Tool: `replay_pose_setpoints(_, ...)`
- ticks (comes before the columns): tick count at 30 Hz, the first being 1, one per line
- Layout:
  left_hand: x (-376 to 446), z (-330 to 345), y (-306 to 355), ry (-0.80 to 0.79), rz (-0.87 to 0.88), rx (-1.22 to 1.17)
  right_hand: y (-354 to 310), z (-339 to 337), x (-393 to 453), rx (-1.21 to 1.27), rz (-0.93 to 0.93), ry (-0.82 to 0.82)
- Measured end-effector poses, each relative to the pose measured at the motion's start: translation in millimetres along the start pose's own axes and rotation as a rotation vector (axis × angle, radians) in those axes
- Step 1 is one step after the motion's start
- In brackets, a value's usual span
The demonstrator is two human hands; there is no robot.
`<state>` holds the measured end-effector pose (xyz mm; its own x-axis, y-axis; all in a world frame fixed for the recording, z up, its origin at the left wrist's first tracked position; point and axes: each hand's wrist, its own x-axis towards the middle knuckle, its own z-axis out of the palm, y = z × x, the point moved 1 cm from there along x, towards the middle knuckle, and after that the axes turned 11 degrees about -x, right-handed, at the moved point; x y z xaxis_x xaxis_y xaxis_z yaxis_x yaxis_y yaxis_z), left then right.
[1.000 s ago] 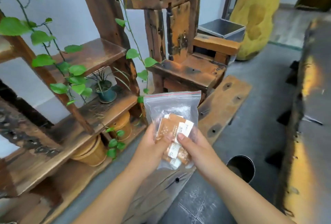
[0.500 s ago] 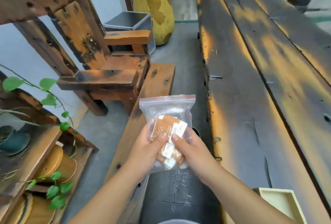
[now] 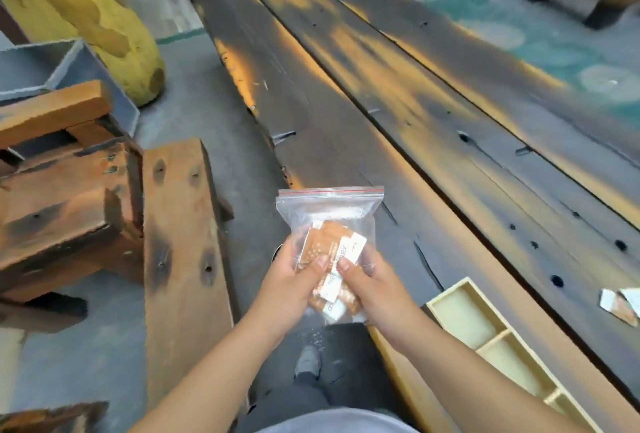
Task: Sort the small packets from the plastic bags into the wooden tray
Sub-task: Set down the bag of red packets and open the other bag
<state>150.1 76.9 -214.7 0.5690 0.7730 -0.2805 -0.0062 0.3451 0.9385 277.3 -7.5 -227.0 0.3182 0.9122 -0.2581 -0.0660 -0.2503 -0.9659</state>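
bag: clear zip bag (image 3: 329,214) held upright in front of the person, off the tabletop (image 3: 398,93); red zip strip on top looks closed.
packets: brown-and-white packets (image 3: 334,259) bunched in the lower half of the bag; a few loose ones (image 3: 620,304) already lie on the tabletop far right.
left grip: left hand (image 3: 294,287) clamped on the bag, thumb pressing the packets through the plastic.
right grip: right hand (image 3: 370,289) clamped on the bag the same way, thumb tip almost touching the left one.
tray: wooden tray (image 3: 450,297) on the tabletop just right of the hands, with dividers; visible compartments look empty.
step: probably bring the bag over the tray, then open the zip.
how: shift both grips up to the zip lips and pull apart; keep the mouth up so nothing spills.
risk: tipping it out at once scatters packets across compartments.
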Motion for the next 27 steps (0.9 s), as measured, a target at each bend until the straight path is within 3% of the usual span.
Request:
replay_pose_setpoints(12,93.3,2.9,-9.6,-0.411,-0.170,0.079,18.4,4.1,24.8,0.111,0.114,0.428)
replay_pose_setpoints(27,109.1,53.6,-41.7,-0.664,-0.260,0.228,53.8,-17.9,-0.5,0.241,0.171,0.708)
